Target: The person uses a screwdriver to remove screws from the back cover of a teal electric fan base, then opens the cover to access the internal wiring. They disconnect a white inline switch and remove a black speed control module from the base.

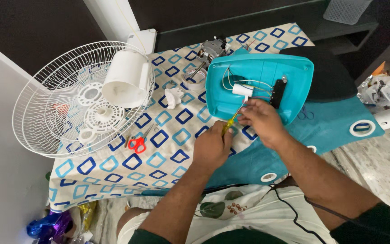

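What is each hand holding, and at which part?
Left hand grips the screwdriver by its yellow handle. Right hand pinches wires inside the teal cover.

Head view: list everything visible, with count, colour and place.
Teal plastic fan base cover: one, teal, table right, open side up.
White cylindrical capacitor: one, inside the cover.
Wire fan guard: one, white, table left.
White motor housing: one, on the guard.
Metal fan motor: one, grey, table far edge.
Red-handled scissors: one, on the patterned cloth.
Yellow-handled screwdriver: one, in the left hand.
Left hand: grip on the screwdriver.
Right hand: on the cover's wiring.
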